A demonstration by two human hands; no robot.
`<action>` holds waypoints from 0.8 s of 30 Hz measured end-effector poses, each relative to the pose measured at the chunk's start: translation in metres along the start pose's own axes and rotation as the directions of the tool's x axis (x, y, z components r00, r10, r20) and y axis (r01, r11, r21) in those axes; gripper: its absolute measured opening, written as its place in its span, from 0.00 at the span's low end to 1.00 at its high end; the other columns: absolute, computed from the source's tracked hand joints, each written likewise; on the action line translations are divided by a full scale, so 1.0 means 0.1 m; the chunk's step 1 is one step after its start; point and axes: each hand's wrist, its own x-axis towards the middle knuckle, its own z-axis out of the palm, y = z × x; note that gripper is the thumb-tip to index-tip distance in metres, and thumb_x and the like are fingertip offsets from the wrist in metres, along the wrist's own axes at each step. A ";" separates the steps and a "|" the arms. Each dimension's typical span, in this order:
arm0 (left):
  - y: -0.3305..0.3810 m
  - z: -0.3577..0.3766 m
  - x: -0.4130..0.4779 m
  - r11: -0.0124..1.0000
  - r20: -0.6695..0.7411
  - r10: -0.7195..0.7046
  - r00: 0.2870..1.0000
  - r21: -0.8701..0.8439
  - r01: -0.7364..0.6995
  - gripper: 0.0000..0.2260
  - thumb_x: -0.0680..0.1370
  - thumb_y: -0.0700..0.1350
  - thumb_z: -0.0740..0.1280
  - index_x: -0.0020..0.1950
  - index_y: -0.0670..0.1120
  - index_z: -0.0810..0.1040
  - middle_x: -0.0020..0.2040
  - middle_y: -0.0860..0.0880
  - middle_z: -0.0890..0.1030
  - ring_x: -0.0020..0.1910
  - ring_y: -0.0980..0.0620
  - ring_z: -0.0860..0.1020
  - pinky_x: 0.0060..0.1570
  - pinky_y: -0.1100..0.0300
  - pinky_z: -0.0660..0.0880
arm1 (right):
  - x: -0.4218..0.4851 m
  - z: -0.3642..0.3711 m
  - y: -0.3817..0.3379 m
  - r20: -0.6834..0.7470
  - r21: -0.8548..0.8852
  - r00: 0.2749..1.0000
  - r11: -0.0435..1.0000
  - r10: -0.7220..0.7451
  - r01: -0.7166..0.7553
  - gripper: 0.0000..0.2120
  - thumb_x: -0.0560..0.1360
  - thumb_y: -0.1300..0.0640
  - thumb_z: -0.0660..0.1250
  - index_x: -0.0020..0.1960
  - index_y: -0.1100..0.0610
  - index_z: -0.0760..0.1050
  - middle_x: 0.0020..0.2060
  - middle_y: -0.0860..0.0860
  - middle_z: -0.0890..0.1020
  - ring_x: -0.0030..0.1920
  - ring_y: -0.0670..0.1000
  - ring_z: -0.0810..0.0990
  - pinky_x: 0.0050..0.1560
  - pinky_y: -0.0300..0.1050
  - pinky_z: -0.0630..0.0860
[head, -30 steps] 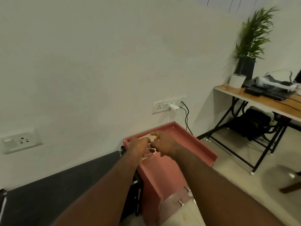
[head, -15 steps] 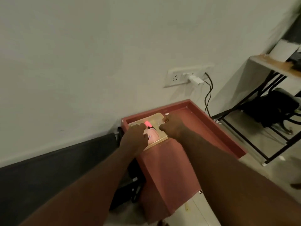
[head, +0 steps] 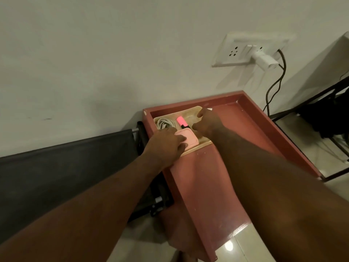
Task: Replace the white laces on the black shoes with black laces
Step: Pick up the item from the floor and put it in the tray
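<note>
A: White wall [head: 94,53] behind, pink cabinet [head: 245,133] pushed against it, raised rim round the top. Which step is this?

B: Looks like a search for supplies, before any lacing. No black shoes in view, no black laces either. Both hands are in a cream tray [head: 175,113] in the far-left corner of the cabinet top.

A: Fingers?

B: Left hand [head: 164,146]: fingers lie fairly straight and close together on a pink case [head: 191,139] at the tray's near end. Right hand [head: 207,122]: fingers curled down into the tray's right end. Can't tell if they pinch anything, as the hand hides what's under it.

A: Count the tray contents.

B: One coiled white cord [head: 166,123] at the left end; cable or lace, can't tell. One pink highlighter [head: 181,121] just beside it. One pink case. Three visible.

A: Around it?

B: One socket plate [head: 236,52] on the wall, far right. One white charger [head: 264,60] plugged in, one black cable [head: 273,87] hanging down. Dark fabric surface [head: 66,163] left of the cabinet.

A: Next move?

B: Judgement: lift or slide the case to see beneath, since black laces could hide there. That needs a thumb under the case edge without knocking the highlighter. If nothing turns up, search elsewhere. The shoes need locating too.
</note>
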 end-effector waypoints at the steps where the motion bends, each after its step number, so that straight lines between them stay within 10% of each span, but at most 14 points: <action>1: 0.01 0.01 0.00 1.000 -0.017 0.002 1.000 -0.005 -0.002 0.19 0.83 0.57 0.54 0.71 0.54 0.73 0.69 0.45 0.73 0.65 0.46 0.71 0.66 0.51 0.67 | 0.02 0.05 -0.01 -0.001 -0.010 1.000 1.000 -0.007 0.007 0.19 0.73 0.58 0.72 0.63 0.59 0.74 0.60 0.57 0.81 0.60 0.58 0.79 0.59 0.48 0.77; 10: -0.02 0.06 0.00 1.000 -0.041 0.020 0.999 0.001 -0.020 0.20 0.83 0.57 0.54 0.71 0.53 0.73 0.68 0.45 0.74 0.65 0.47 0.71 0.66 0.52 0.66 | 0.06 0.02 -0.07 -0.030 -0.013 1.000 1.000 0.004 -0.005 0.14 0.73 0.52 0.76 0.50 0.58 0.74 0.51 0.58 0.83 0.50 0.61 0.83 0.52 0.55 0.81; 15: -0.01 0.08 -0.02 1.000 -0.047 0.004 0.999 -0.003 -0.004 0.20 0.83 0.58 0.54 0.71 0.54 0.73 0.71 0.46 0.71 0.69 0.46 0.68 0.69 0.51 0.62 | -0.06 -0.37 0.03 0.126 0.423 0.987 0.894 0.103 -0.147 0.14 0.73 0.60 0.75 0.54 0.66 0.78 0.56 0.62 0.81 0.46 0.57 0.83 0.47 0.55 0.84; 24: 0.04 0.02 -0.04 1.000 -0.021 -0.013 1.000 0.013 0.013 0.21 0.83 0.58 0.56 0.73 0.53 0.71 0.74 0.45 0.66 0.72 0.45 0.63 0.71 0.51 0.61 | -0.25 -0.33 0.09 0.258 -0.135 0.966 0.991 0.009 0.027 0.18 0.74 0.55 0.73 0.61 0.62 0.79 0.57 0.60 0.81 0.60 0.61 0.79 0.62 0.55 0.76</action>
